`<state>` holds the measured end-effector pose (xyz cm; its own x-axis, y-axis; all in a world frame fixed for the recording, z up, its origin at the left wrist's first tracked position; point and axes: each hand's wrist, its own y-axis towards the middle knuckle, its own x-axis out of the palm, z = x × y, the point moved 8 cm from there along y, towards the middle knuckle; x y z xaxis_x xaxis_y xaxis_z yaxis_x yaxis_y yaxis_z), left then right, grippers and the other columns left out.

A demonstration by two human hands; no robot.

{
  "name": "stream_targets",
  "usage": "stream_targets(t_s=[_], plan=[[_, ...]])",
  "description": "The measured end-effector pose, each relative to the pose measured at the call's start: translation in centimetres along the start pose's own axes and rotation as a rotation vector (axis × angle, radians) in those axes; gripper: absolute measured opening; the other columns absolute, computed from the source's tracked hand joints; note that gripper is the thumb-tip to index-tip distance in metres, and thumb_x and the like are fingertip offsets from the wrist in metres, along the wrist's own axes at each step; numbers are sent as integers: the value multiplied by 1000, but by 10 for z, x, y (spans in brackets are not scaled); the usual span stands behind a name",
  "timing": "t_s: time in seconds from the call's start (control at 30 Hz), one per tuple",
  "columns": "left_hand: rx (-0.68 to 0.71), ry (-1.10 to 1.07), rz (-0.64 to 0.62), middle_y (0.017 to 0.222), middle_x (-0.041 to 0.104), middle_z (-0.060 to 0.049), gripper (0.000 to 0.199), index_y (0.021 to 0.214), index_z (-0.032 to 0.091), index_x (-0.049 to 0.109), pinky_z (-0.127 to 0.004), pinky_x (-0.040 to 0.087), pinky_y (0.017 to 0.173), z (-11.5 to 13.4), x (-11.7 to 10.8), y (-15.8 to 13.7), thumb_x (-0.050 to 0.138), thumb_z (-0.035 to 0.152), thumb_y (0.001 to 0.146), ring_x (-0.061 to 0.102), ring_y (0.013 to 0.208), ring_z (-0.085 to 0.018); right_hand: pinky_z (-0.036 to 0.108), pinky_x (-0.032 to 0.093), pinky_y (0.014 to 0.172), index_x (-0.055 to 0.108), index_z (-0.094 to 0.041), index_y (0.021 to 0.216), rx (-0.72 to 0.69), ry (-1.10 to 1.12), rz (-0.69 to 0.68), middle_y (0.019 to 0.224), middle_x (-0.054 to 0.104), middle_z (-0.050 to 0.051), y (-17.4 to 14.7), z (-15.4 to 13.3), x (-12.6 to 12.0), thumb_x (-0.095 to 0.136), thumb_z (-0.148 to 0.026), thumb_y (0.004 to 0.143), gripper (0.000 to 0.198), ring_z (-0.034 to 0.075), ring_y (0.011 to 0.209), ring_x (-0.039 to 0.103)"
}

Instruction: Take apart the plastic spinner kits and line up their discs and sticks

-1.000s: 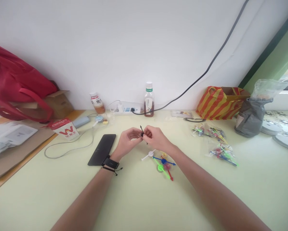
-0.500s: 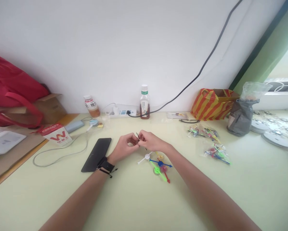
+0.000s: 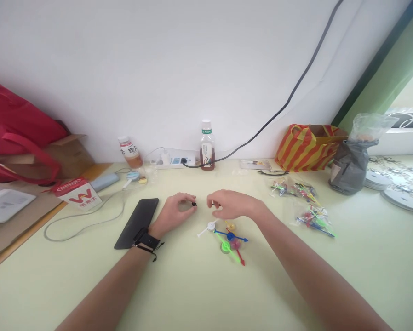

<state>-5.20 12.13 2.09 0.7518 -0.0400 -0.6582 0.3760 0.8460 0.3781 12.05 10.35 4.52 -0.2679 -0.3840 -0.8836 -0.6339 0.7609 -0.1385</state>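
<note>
My left hand [image 3: 174, 212] pinches a small black piece [image 3: 194, 204] between thumb and fingertips. To its right, my right hand [image 3: 234, 203] hovers over the table with curled fingers; a dark sliver shows between them, too small to name. Just below the hands lies a loose cluster of plastic arrow-shaped pointers with round hubs: a white pointer [image 3: 211, 225], a yellow piece [image 3: 230, 225], a blue pointer [image 3: 240, 238], a green pointer [image 3: 226, 247] and a red pointer [image 3: 241, 259]. Some of them overlap.
A black phone-like slab [image 3: 136, 224] lies by my left wrist. Bagged coloured pieces [image 3: 316, 219] rest at right, near a grey bag [image 3: 349, 168] and a striped bag [image 3: 298, 148]. A bottle [image 3: 207, 149] and a power strip [image 3: 179, 159] line the wall; a cable [image 3: 85, 228] loops at left.
My hands, together over a thin black stick before, have come apart. The right hand has moved to the right; the left keeps a small black piece. The pointers on the table stay put.
</note>
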Motion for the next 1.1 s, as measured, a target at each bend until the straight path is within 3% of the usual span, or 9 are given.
stream_targets(t_s=[0.1,0.17,0.33,0.47,0.67,0.77,0.87,0.97,1.1], plan=[[18,22,6,107,76,-5,14,99,23,73,-38,56,91,0,0,0,70,29,87,70,100,-23,24,42,58,67,-24,100,-104,120,-231,96,69,1,-1,-19,20,74,-29,83,18,16,73,63],[7,51,-2,103,76,-4,14,100,23,72,-38,55,89,-1,1,0,70,29,88,70,97,-23,24,40,53,66,-22,93,-87,148,-265,89,68,0,0,-22,26,71,-23,84,10,14,65,61],[-43,13,38,106,77,-4,21,108,24,72,-37,54,85,2,-2,1,58,37,99,70,97,-23,23,42,55,62,-20,83,-84,218,-38,83,68,1,9,-13,11,66,-14,79,8,15,68,61],[40,-14,147,121,74,-6,27,125,25,66,-39,52,96,20,-10,-3,53,36,104,67,113,-24,25,47,58,56,-20,83,0,584,175,77,68,1,17,9,-3,64,-19,81,8,15,65,64],[246,32,183,109,74,-5,21,116,25,68,-36,54,91,57,-1,-12,69,28,95,68,101,-21,24,44,60,51,-21,85,-57,933,174,70,64,-3,27,1,6,60,-16,79,12,13,63,59],[238,7,192,93,74,-2,2,96,23,67,-32,54,81,59,1,-13,67,24,95,69,86,-18,23,37,58,51,-21,88,-67,819,178,75,61,-4,27,-2,8,56,-20,84,7,12,65,52],[211,-24,152,95,75,-3,8,88,22,64,-32,56,84,54,6,-13,69,25,93,71,89,-19,24,37,62,52,-21,88,11,496,263,81,61,-2,23,11,1,49,-21,91,5,13,71,52],[169,-6,43,104,76,-5,7,94,23,69,-35,58,90,46,16,-12,67,29,95,72,99,-21,26,38,66,56,-20,96,121,138,248,92,66,3,17,30,-3,50,-18,91,8,16,79,57],[117,92,-60,116,77,-6,17,107,28,76,-42,56,104,32,28,-11,66,36,97,65,124,-27,28,38,69,60,-19,103,193,-5,238,108,68,11,6,46,-14,62,-20,87,15,22,91,62]])
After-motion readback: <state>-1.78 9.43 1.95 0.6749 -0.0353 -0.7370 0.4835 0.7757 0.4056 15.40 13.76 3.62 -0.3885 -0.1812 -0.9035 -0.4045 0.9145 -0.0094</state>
